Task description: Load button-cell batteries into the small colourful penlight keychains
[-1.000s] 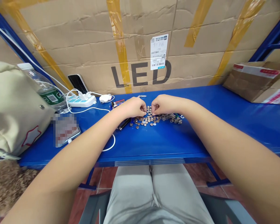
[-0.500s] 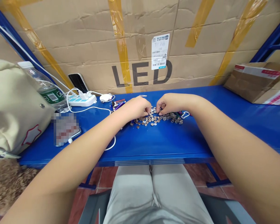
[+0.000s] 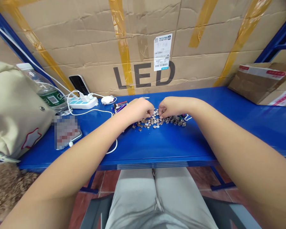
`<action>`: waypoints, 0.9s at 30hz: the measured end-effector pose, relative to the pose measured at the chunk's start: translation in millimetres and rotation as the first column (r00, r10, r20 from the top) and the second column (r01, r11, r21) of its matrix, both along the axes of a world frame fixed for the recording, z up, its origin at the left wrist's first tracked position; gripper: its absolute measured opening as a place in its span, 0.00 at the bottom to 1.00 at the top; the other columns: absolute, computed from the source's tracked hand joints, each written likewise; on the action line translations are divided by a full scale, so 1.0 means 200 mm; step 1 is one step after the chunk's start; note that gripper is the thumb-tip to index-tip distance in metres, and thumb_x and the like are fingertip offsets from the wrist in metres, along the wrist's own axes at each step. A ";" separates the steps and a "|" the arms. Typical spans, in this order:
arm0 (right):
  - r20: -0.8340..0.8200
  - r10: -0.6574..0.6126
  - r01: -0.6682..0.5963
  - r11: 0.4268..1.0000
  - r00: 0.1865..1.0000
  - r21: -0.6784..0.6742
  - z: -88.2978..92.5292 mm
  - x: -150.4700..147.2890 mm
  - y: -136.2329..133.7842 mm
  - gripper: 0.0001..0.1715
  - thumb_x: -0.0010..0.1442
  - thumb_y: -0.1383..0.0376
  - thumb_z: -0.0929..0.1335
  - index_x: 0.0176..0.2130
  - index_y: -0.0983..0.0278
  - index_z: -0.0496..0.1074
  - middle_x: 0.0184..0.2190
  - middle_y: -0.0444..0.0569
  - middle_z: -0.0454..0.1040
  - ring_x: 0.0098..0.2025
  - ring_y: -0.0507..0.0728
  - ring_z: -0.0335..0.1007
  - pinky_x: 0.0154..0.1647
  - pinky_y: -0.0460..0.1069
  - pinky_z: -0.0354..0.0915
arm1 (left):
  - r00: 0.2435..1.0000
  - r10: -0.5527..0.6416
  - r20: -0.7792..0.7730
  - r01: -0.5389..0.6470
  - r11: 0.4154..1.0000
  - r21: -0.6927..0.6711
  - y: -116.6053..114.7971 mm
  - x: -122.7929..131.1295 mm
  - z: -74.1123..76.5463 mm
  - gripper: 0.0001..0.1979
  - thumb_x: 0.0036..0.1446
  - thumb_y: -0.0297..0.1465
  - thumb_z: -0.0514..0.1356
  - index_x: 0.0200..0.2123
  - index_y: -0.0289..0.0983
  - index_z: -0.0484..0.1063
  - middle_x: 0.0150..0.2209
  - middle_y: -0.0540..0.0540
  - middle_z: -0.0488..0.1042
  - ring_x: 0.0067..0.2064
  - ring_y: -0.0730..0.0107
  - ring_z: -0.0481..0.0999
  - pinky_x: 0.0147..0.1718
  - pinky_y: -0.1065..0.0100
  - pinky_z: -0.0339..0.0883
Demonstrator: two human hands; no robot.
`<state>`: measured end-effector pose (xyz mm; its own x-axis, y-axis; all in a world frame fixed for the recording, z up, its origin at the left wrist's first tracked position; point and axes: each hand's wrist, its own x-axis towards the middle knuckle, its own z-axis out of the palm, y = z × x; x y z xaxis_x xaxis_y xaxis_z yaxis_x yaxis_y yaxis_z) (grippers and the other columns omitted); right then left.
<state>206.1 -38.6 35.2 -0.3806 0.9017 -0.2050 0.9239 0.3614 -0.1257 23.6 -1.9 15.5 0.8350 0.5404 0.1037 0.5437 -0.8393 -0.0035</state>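
The table [image 3: 171,144] (glossy blue) bears discs [image 3: 152,122] and a carton [image 3: 255,84].

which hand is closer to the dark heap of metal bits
Right: the right hand is at the left end of the dark heap; the left hand is farther left, across some scattered discs.

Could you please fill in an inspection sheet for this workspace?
Surface: blue table, glossy.
Work items: small round metallic discs, loose; dark metallic pieces heaped to their right.
Clutter: beige bag, bottle and pixelated device on the left.
Hands: left hand and right hand bent over the discs; whether either holds one is unclear.
Cables: white cable near the power strip.
Surroundings: cardboard marked LED behind; brown carton at right.
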 end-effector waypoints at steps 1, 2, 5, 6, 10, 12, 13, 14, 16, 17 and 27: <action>-0.001 0.007 -0.007 1.000 1.000 0.004 0.00 0.00 0.00 0.12 0.54 0.65 0.68 0.38 0.61 0.79 0.37 0.47 0.80 0.35 0.56 0.74 0.31 0.47 0.63 | 1.000 0.026 0.014 -0.026 0.999 0.020 -0.01 0.00 0.01 0.09 0.51 0.25 0.59 0.34 0.39 0.80 0.33 0.48 0.80 0.37 0.67 0.76 0.38 0.67 0.63; -0.004 0.018 -0.018 1.000 1.000 0.006 -0.01 0.00 0.01 0.12 0.54 0.65 0.68 0.39 0.61 0.79 0.37 0.48 0.80 0.36 0.56 0.74 0.32 0.47 0.63 | 0.998 0.050 0.034 -0.051 0.998 0.032 -0.01 0.00 0.01 0.09 0.51 0.26 0.60 0.34 0.39 0.80 0.34 0.48 0.80 0.37 0.68 0.76 0.38 0.68 0.63; -0.022 0.044 -0.043 0.999 0.999 0.009 -0.03 0.01 0.04 0.13 0.54 0.64 0.68 0.39 0.61 0.79 0.38 0.48 0.80 0.36 0.56 0.73 0.33 0.47 0.62 | 0.994 0.071 0.088 -0.073 0.997 0.018 0.01 0.02 0.04 0.10 0.52 0.26 0.59 0.36 0.38 0.80 0.36 0.48 0.81 0.36 0.69 0.76 0.37 0.69 0.63; -0.027 0.050 -0.050 0.999 0.998 0.013 -0.04 0.01 0.04 0.12 0.53 0.64 0.68 0.39 0.61 0.78 0.37 0.47 0.80 0.35 0.56 0.73 0.32 0.47 0.62 | 0.993 0.073 0.092 -0.074 0.997 0.012 0.02 0.04 0.05 0.10 0.52 0.26 0.59 0.37 0.38 0.80 0.35 0.48 0.81 0.36 0.69 0.76 0.36 0.69 0.63; -0.017 0.110 -0.110 0.994 0.994 0.010 -0.05 0.02 0.05 0.10 0.52 0.65 0.67 0.34 0.62 0.78 0.30 0.46 0.78 0.29 0.54 0.69 0.27 0.47 0.58 | 0.991 0.127 0.037 -0.128 0.991 0.029 0.11 0.16 0.08 0.12 0.52 0.27 0.59 0.38 0.37 0.80 0.37 0.46 0.81 0.37 0.66 0.76 0.36 0.68 0.63; -0.017 0.145 -0.145 0.989 0.989 0.005 -0.05 0.02 0.04 0.09 0.51 0.65 0.66 0.32 0.63 0.77 0.27 0.45 0.76 0.26 0.52 0.66 0.26 0.47 0.56 | 0.984 0.174 -0.045 -0.173 0.985 0.022 0.13 0.22 0.12 0.13 0.52 0.27 0.59 0.40 0.37 0.80 0.39 0.44 0.80 0.37 0.65 0.76 0.36 0.67 0.64; -0.025 0.151 -0.151 0.989 0.988 0.009 -0.05 0.02 0.03 0.09 0.51 0.66 0.66 0.32 0.63 0.76 0.26 0.45 0.76 0.25 0.52 0.65 0.25 0.47 0.56 | 0.974 0.202 -0.100 -0.202 0.979 0.007 0.14 0.25 0.14 0.14 0.52 0.28 0.59 0.41 0.37 0.80 0.39 0.44 0.80 0.37 0.65 0.75 0.36 0.67 0.64; -0.038 0.148 -0.147 0.989 0.988 0.017 -0.05 0.01 0.03 0.09 0.51 0.66 0.66 0.32 0.63 0.76 0.26 0.45 0.76 0.25 0.52 0.65 0.25 0.47 0.56 | 0.960 0.228 -0.162 -0.233 0.972 -0.011 0.15 0.27 0.15 0.15 0.51 0.28 0.60 0.42 0.38 0.80 0.39 0.44 0.80 0.36 0.64 0.75 0.35 0.67 0.64; -0.064 0.125 -0.122 0.992 0.990 0.043 -0.05 0.01 0.03 0.09 0.51 0.66 0.67 0.33 0.63 0.76 0.28 0.45 0.76 0.27 0.52 0.66 0.26 0.47 0.57 | 0.922 0.264 -0.282 -0.287 0.957 -0.043 0.16 0.28 0.19 0.16 0.49 0.29 0.62 0.42 0.39 0.80 0.38 0.45 0.81 0.34 0.64 0.75 0.34 0.67 0.64; -0.076 0.114 -0.110 0.992 0.991 0.056 -0.05 0.01 0.03 0.08 0.52 0.66 0.67 0.33 0.63 0.76 0.28 0.45 0.77 0.28 0.52 0.67 0.27 0.46 0.57 | 0.908 0.267 -0.324 -0.298 0.953 -0.052 0.16 0.28 0.20 0.16 0.48 0.30 0.63 0.43 0.39 0.80 0.38 0.45 0.81 0.34 0.65 0.75 0.34 0.67 0.64; -0.130 0.102 -0.094 0.993 0.986 0.070 -0.03 0.01 0.02 0.05 0.50 0.68 0.70 0.31 0.63 0.78 0.30 0.45 0.79 0.31 0.53 0.71 0.29 0.46 0.59 | 0.910 0.244 -0.336 -0.296 0.949 -0.110 0.21 0.24 0.16 0.16 0.49 0.31 0.63 0.44 0.39 0.80 0.40 0.46 0.80 0.36 0.66 0.75 0.35 0.68 0.63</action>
<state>208.9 -35.4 28.9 -0.4880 0.8682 -0.0906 0.8602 0.4606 -0.2191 72.4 40.9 48.1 0.6300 0.7376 -0.2431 0.7416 -0.6643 -0.0939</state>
